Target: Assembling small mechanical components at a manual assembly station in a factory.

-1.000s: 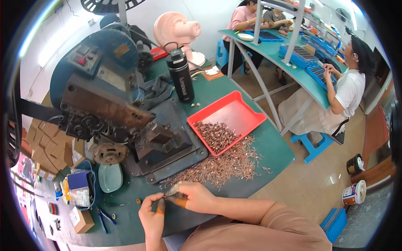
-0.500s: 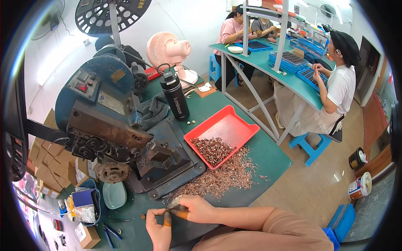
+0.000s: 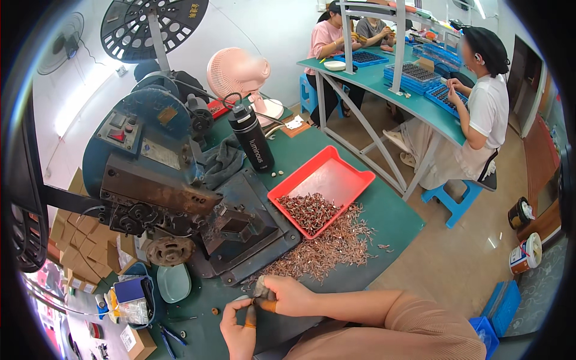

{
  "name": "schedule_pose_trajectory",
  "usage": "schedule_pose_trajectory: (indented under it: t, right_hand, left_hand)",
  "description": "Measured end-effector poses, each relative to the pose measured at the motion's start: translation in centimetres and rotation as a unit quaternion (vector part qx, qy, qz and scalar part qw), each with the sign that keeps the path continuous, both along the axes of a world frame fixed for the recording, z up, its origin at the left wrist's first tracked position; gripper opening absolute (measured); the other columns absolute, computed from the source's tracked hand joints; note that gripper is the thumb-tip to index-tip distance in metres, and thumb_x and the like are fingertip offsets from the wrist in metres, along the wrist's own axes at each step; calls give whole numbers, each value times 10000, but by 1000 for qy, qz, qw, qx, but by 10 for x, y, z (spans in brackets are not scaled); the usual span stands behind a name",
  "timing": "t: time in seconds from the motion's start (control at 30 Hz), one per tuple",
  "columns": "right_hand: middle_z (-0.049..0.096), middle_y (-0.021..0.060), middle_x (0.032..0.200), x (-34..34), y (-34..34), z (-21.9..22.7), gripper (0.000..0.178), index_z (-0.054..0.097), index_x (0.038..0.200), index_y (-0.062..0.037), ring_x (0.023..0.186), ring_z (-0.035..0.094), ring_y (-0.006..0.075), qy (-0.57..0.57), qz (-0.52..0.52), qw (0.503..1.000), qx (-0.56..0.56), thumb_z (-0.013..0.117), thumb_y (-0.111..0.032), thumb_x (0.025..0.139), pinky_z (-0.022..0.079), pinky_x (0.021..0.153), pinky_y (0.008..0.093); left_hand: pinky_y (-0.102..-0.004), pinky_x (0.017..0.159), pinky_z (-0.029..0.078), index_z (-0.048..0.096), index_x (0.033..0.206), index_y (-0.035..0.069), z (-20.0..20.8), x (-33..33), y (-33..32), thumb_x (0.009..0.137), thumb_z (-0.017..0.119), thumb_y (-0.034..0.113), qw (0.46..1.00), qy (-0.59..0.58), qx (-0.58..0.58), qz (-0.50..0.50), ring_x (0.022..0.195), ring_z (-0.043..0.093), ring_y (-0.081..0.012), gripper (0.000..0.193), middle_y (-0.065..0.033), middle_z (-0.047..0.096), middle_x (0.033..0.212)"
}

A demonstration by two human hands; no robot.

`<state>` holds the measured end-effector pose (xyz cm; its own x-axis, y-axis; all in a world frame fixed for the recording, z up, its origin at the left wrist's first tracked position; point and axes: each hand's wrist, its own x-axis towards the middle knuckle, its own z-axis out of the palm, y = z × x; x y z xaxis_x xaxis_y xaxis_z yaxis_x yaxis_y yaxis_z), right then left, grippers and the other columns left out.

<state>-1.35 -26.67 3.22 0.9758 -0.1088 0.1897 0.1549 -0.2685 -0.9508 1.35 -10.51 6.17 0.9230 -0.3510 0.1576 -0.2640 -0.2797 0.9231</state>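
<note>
My left hand (image 3: 240, 333) and my right hand (image 3: 291, 297) meet at the near edge of the green table. Dark-stained finger covers with orange bands wrap some fingertips. Both hands are closed in a pinch, tips touching; whatever sits between them is hidden or too small to name. Just beyond them spreads a loose pile of small copper-coloured metal pieces (image 3: 327, 255). A red tray (image 3: 327, 171) beside the pile holds more small metal pieces in its near end. To the left of the pile stands a dark, blue-housed bench machine (image 3: 180, 186) on a black base.
A black bottle (image 3: 251, 141), grey cloth (image 3: 223, 163) and pink fan (image 3: 237, 78) stand behind the machine. Left of my hands lie a pale green dish (image 3: 174, 283), blue-handled pliers (image 3: 171, 339) and a bin of supplies (image 3: 135, 297). Several people work at another green table (image 3: 420, 113).
The whole view has shifted slightly, so the scene sits a little further right. My hands stay pinched together at the table edge, with fingers only slightly moved.
</note>
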Motion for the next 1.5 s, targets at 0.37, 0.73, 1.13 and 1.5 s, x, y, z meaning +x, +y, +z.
schedule_pose_trajectory:
  t: [0.37,0.73,1.13,1.5]
  right_hand:
    - [573,82,789,-2,-1,1,200,590,945,-53,663,571,178,5,16,1000,18,695,-148,804,468,604,311]
    - [591,126,890,0,-1,1,196,593,976,-41,827,586,322,-28,70,997,13,647,-109,801,459,710,386]
    - [580,166,839,-5,-4,16,220,510,921,-32,815,584,370,16,44,999,-21,649,-141,790,451,674,427]
    - [563,160,845,-4,2,3,226,498,906,-30,812,577,380,-23,33,998,-42,648,-127,768,450,670,436]
  left_hand:
    - [-245,845,435,578,948,-4,-7,4,3,819,637,-46,1000,28,6,12,896,574,-116,147,-47,617,917]
    - [-247,728,462,546,922,-6,-16,5,9,861,616,6,998,8,36,41,808,537,-120,94,-58,579,869]
    - [-243,743,462,583,1017,-14,-11,1,8,881,601,16,1000,19,11,6,829,561,-129,140,-57,606,926]
    - [-256,755,470,633,1025,-31,-8,3,9,896,585,37,997,28,71,8,809,585,-134,153,-70,651,906]
